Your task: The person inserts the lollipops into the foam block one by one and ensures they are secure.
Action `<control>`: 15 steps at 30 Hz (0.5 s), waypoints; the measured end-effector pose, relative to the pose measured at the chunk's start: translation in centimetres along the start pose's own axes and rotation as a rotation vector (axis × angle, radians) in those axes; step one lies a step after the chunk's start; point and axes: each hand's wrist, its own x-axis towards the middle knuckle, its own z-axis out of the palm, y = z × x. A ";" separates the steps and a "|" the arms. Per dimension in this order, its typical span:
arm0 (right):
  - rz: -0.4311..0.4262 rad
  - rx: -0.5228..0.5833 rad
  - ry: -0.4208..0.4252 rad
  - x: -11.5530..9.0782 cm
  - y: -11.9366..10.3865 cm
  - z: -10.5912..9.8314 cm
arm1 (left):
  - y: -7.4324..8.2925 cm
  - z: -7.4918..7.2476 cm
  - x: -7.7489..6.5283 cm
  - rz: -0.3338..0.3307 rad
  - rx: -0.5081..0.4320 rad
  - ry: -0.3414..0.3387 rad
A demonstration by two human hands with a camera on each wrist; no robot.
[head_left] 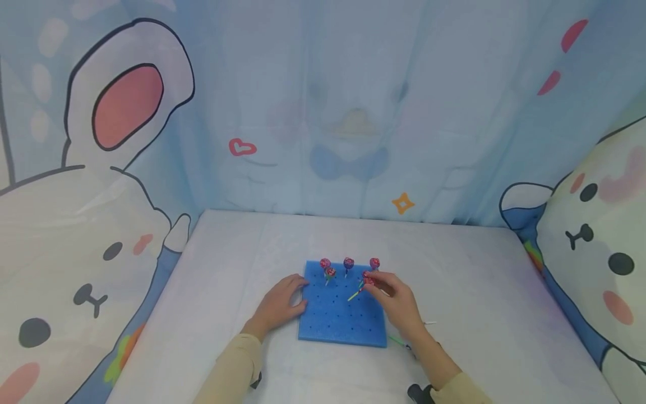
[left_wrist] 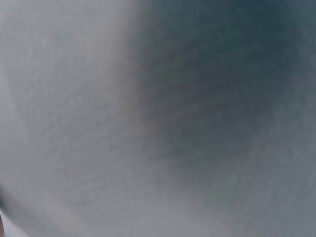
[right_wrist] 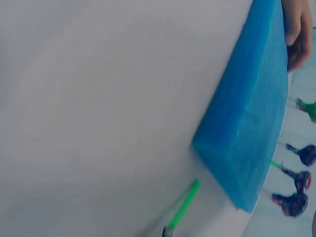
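A blue foam board (head_left: 343,314) with rows of small holes lies on the white table. Several wrapped lollipops, among them a purple one (head_left: 349,262) and a red one (head_left: 374,262), stand by their sticks in its far part. My right hand (head_left: 401,306) pinches another lollipop (head_left: 369,281) by its red head over the board's right side, its yellow-green stick slanting down to the left. At the board's left edge my left hand (head_left: 276,304) rests with fingers and thumb against the side. The left wrist view is only a grey blur.
Right of the board, partly behind my right forearm, lies a lollipop with a green stick (right_wrist: 183,206). A white stick (head_left: 429,322) shows beside that wrist. Blue cartoon curtains (head_left: 282,101) rise behind the table (head_left: 454,269).
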 end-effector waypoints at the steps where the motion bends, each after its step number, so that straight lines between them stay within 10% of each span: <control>1: 0.004 -0.001 -0.005 0.1 -0.1 0.5 | -0.1 0.1 0.0 0.001 0.002 0.001; 15: 0.020 -0.052 0.015 1.5 0.6 4.1 | 0.1 -0.1 0.0 -0.009 0.009 -0.016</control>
